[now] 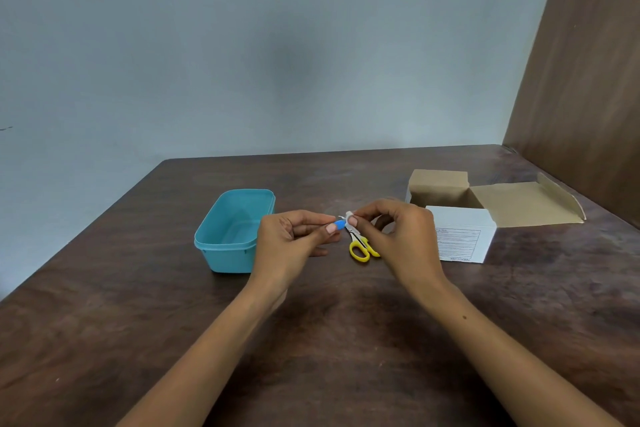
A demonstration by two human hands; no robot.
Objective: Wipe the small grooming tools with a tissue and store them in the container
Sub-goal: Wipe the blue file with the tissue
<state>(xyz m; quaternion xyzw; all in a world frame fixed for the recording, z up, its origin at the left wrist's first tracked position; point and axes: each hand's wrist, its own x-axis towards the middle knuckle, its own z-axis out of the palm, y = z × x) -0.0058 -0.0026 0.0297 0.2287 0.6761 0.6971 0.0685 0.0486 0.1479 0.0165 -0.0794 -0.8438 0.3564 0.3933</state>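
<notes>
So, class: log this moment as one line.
left hand: holds blue tool | right hand: wipes with tissue | scissors: table | container: open

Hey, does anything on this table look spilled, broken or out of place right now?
Nothing stands out. The teal plastic container sits upright, the yellow-handled scissors lie flat on the dark wooden table, and the open white cardboard box rests on its side, with nothing visibly spilled.
</notes>
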